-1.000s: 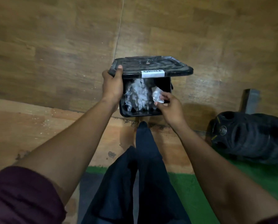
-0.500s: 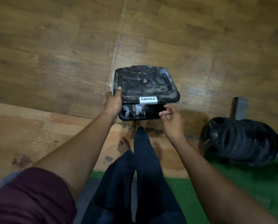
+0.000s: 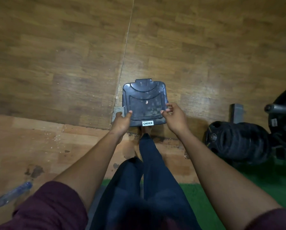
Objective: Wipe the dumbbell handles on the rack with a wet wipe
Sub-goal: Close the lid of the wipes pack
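A black lidded bin (image 3: 144, 100) with a white "CHOICE" label stands on the wooden floor in front of my feet, its lid down flat. My left hand (image 3: 122, 122) grips the lid's front left corner, thumb on top. My right hand (image 3: 173, 117) pinches the lid's right edge with thumb and curled fingertips. No wet wipe shows in either hand. No dumbbell rack is in view.
A stack of black weight plates (image 3: 238, 143) lies on the floor to the right, with a metal bar end (image 3: 280, 108) and a grey post (image 3: 237, 113) behind it. Green mat (image 3: 263, 188) covers the floor at lower right. A plastic bottle (image 3: 14, 193) lies at lower left.
The bin's lid has swung down from open to flat over the crumpled white wipes. My right hand, which held a white wipe over the bin, has moved to the lid's edge.
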The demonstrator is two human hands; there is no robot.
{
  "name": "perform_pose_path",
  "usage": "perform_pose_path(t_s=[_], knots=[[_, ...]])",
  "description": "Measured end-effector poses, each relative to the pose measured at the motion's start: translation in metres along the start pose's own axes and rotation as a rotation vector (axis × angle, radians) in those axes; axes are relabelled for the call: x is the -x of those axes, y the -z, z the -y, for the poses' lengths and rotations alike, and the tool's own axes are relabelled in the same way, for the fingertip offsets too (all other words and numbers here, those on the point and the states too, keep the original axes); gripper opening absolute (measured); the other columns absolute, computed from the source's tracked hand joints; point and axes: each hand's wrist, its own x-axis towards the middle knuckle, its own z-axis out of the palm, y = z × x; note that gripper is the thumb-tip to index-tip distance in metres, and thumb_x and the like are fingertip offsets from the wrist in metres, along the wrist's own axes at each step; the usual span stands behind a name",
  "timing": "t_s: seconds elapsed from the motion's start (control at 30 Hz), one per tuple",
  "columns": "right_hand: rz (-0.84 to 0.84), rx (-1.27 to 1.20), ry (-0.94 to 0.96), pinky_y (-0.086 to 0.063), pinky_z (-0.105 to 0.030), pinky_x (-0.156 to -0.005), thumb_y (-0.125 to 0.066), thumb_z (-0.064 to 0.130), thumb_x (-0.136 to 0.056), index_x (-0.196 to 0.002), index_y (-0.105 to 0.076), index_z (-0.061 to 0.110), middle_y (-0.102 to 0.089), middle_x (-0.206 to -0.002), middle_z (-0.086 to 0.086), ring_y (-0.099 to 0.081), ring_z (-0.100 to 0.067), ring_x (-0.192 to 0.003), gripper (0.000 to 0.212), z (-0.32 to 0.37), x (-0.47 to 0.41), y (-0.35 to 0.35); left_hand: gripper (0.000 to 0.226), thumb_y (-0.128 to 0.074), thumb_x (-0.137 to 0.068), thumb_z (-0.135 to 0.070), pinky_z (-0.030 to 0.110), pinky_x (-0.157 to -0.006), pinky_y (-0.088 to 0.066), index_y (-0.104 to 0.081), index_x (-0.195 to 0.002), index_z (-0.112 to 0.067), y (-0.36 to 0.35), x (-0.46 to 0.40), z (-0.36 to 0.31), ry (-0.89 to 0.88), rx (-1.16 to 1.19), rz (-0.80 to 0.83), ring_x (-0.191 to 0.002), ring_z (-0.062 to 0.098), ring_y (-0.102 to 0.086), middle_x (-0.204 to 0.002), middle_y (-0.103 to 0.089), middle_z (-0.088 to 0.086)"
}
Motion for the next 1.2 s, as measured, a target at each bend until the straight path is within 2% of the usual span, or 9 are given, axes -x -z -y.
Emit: perform_pose_path(t_s=[0.17,0.33,0.47,0.6,0.67,0.77,0.9,1.03,1.2], knots=[[0.003,0.052,0.038,-0.051,-0.040,-0.093,-0.066,0.037,-0.092,-0.132,-0.055,0.019,-0.063,-0.117,-0.001,-0.060,-0.019,-0.108,0.044,0.012,0.021,0.018,0.074,-0.053,-0.098,-0.058,0.047,-0.112,-0.041,-0.037,-0.154,-0.012,0.015,0.045,-0.002,-0.153,-0.275,-0.020,-0.137,0.032,-0.047,-0.154,-0.048,0.010],[-0.010,0.120,0.086,-0.051,-0.041,-0.094,-0.066,0.042,-0.091,-0.134,-0.054,0.020,-0.063,-0.128,-0.005,-0.061,-0.023,-0.114,0.050,0.018,0.047,0.047,0.059,-0.054,-0.100,-0.050,0.043,-0.106,-0.042,-0.050,-0.141,-0.009,0.018,0.093,-0.025,-0.345,-0.608,-0.073,-0.131,0.037,-0.051,-0.144,-0.055,0.016],[-0.046,0.188,0.137,-0.045,-0.036,-0.096,-0.065,0.043,-0.090,-0.136,-0.052,0.020,-0.057,-0.136,-0.008,-0.055,-0.025,-0.124,0.053,0.019,0.068,0.086,0.059,-0.052,-0.095,-0.057,0.049,-0.103,-0.043,-0.053,-0.132,-0.011,0.014,0.128,-0.058,-0.489,-0.760,-0.084,-0.125,0.037,-0.055,-0.134,-0.061,0.014],[-0.099,0.280,0.181,-0.042,-0.036,-0.098,-0.063,0.046,-0.092,-0.144,-0.046,0.021,-0.050,-0.144,-0.010,-0.048,-0.030,-0.130,0.060,0.017,0.089,0.135,0.069,-0.041,-0.091,-0.068,0.052,-0.106,-0.041,-0.050,-0.136,-0.016,-0.003,0.155,-0.093,-0.631,-0.834,-0.091,-0.129,0.033,-0.053,-0.141,-0.057,0.008],[-0.136,0.328,0.219,-0.042,-0.040,-0.102,-0.061,0.048,-0.093,-0.147,-0.042,0.022,-0.047,-0.148,-0.009,-0.046,-0.030,-0.134,0.064,0.013,0.101,0.165,0.065,-0.045,-0.097,-0.061,0.053,-0.111,-0.034,-0.047,-0.140,-0.013,-0.018,0.177,-0.112,-0.699,-0.869,-0.088,-0.133,0.033,-0.049,-0.145,-0.054,0.009],[-0.211,0.371,0.261,-0.040,-0.042,-0.109,-0.059,0.050,-0.094,-0.151,-0.038,0.023,-0.039,-0.156,-0.005,-0.039,-0.027,-0.141,0.066,0.000,0.120,0.217,0.074,-0.043,-0.100,-0.062,0.054,-0.121,-0.019,-0.034,-0.153,-0.012,-0.051,0.214,-0.137,-0.786,-0.925,-0.087,-0.147,0.031,-0.035,-0.161,-0.037,0.009],[-0.338,0.380,0.280,-0.038,-0.044,-0.111,-0.057,0.053,-0.094,-0.152,-0.035,0.025,-0.036,-0.158,-0.003,-0.035,-0.026,-0.144,0.068,-0.027,0.156,0.288,0.077,-0.042,-0.099,-0.064,0.053,-0.124,-0.010,-0.029,-0.157,-0.014,-0.104,0.271,-0.158,-0.902,-0.983,-0.048,-0.151,0.031,-0.027,-0.165,-0.029,0.011],[-0.422,0.357,0.255,-0.037,-0.048,-0.113,-0.056,0.054,-0.094,-0.153,-0.034,0.026,-0.035,-0.159,-0.001,-0.034,-0.026,-0.144,0.068,-0.067,0.199,0.355,0.078,-0.043,-0.100,-0.063,0.051,-0.125,-0.007,-0.026,-0.158,-0.014,-0.162,0.340,-0.165,-1.000,-1.033,-0.010,-0.153,0.031,-0.024,-0.167,-0.025,0.011],[-0.539,0.282,0.254,-0.039,-0.044,-0.112,-0.059,0.050,-0.093,-0.150,-0.039,0.025,-0.038,-0.156,0.000,-0.037,-0.023,-0.142,0.065,-0.108,0.235,0.429,0.079,-0.042,-0.100,-0.065,0.050,-0.126,-0.009,-0.025,-0.159,-0.014,-0.229,0.397,-0.176,-1.116,-1.078,0.023,-0.152,0.030,-0.025,-0.167,-0.025,0.010]])
